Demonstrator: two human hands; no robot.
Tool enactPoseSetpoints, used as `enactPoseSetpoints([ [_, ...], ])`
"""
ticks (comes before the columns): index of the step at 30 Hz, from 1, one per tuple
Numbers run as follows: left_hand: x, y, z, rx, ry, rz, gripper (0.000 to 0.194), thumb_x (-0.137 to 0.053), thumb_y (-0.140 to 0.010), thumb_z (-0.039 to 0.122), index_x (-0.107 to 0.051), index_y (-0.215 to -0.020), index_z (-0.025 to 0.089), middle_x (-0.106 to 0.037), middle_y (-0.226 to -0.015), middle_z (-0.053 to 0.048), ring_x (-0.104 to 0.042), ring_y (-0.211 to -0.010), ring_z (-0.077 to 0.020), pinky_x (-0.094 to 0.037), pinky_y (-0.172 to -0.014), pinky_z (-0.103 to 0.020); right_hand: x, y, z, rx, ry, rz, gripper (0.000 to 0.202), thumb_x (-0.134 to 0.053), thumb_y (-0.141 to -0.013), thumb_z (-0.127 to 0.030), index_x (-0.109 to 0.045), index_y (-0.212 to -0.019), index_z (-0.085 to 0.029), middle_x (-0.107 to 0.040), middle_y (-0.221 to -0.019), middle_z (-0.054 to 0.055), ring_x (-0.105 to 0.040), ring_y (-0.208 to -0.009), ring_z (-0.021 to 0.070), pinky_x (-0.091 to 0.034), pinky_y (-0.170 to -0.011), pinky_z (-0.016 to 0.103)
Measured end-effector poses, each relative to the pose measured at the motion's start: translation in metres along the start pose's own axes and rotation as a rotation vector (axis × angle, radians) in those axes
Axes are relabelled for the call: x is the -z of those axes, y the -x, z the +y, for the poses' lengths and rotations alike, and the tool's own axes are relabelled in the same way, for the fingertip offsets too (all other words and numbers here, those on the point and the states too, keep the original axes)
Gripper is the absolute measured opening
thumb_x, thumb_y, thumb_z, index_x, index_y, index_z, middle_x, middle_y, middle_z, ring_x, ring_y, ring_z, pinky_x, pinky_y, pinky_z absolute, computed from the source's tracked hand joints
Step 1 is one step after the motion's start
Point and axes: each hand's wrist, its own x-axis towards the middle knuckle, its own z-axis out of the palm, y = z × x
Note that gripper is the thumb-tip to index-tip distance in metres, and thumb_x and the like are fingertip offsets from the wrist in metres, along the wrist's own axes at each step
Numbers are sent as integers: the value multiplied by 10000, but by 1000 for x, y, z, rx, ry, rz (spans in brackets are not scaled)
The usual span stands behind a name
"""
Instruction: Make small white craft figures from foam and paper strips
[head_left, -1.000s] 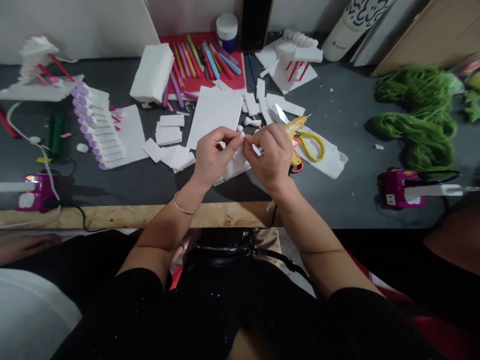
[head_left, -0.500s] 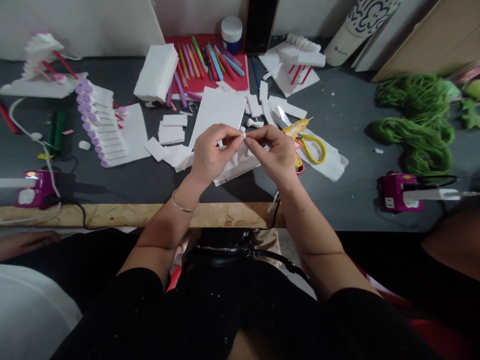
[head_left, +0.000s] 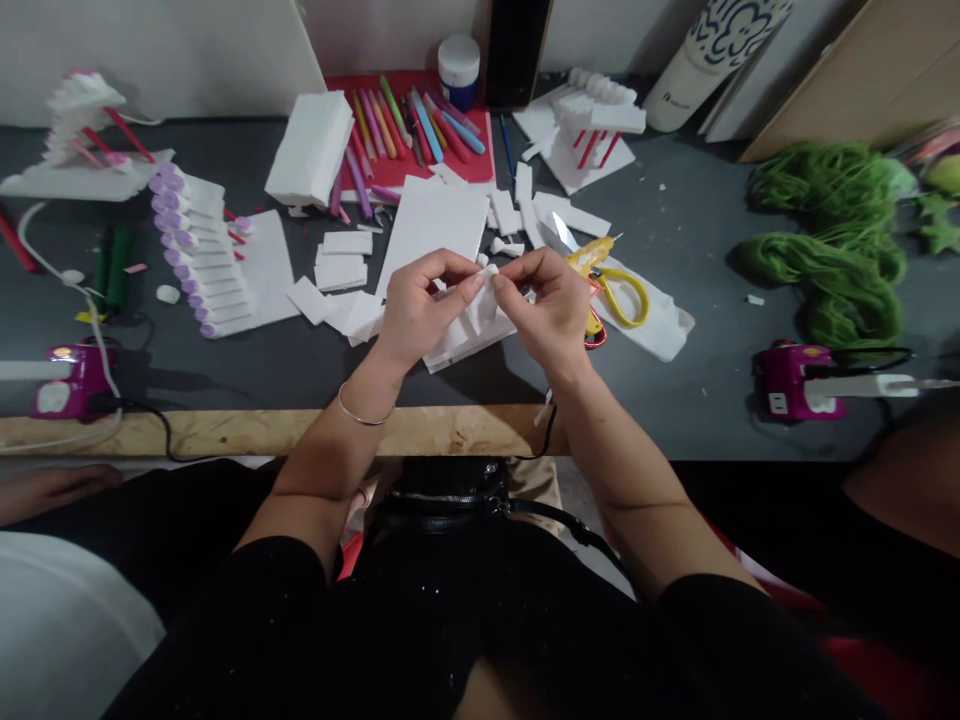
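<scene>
Between the fingertips of both hands is a small soft-looking white piece (head_left: 489, 274); its exact kind is unclear. My left hand (head_left: 418, 312) pinches it from the left with thumb and forefinger, and my right hand (head_left: 551, 308) pinches it from the right. Directly under the fingers lies a white board (head_left: 465, 347) with white parts on it, partly hidden by the hands. Another white sheet (head_left: 439, 215) lies just behind my left hand. Yellow-handled scissors (head_left: 628, 300) and a yellow tool with a thin tip (head_left: 591, 256) rest right of my right hand.
White offcuts (head_left: 341, 262) lie to the left, beside a stepped white model with purple ends (head_left: 202, 250). Markers (head_left: 420, 120) cover a red sheet at the back. Green yarn (head_left: 825, 245) and a purple power adapter (head_left: 799, 383) are at right. People sit close on both sides.
The fingertips have shifted slightly on the white piece, and more of it shows between them. A small white knob now shows just behind it. The other items stay put.
</scene>
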Motion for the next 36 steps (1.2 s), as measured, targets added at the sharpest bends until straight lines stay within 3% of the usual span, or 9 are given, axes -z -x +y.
enactPoseSetpoints([
  [9,-11,7,2,4,-5,63,212,-747,-900,408,-714,-803,223,-746,-798,-14,-662,-737,-142,-489,-579,-258,-1,7,11,239,300,75,185,-638,-939,-317,-562,-775,-276,-591,-772,8,-627,-840,212,-552,-897,475],
  [13,-12,8,-1,-20,17,80,268,-747,-907,490,-727,-844,231,-749,-814,-16,-662,-736,-140,-479,-565,-259,-1,7,14,253,397,56,174,-623,-969,-335,-595,-808,-276,-606,-807,32,-660,-978,266,-531,-999,558],
  [17,-10,5,-8,-8,-16,117,361,-726,-904,599,-727,-859,241,-736,-796,-15,-642,-704,-136,-464,-552,-266,-1,7,9,288,377,-18,119,-583,-1000,-323,-663,-920,-285,-689,-920,46,-684,-978,253,-530,-1007,546],
  [24,-4,4,-6,-23,-64,118,350,-693,-929,593,-723,-879,248,-752,-862,-24,-648,-743,-144,-466,-570,-277,5,4,-1,161,182,-92,185,-591,-992,-416,-698,-1083,-296,-723,-1042,39,-681,-1038,229,-555,-983,496],
  [30,-2,3,-2,-80,-112,103,268,-707,-942,504,-721,-863,249,-744,-846,-20,-667,-801,-161,-511,-672,-297,7,0,-4,88,70,-95,223,-646,-960,-478,-719,-927,-270,-717,-847,-12,-663,-833,165,-570,-857,418],
  [36,0,0,-4,-82,-74,49,212,-721,-934,446,-729,-849,252,-748,-815,-6,-653,-742,-147,-490,-631,-288,6,-2,-5,9,41,-115,231,-693,-917,-481,-710,-891,-253,-724,-841,-19,-668,-846,152,-572,-839,374],
])
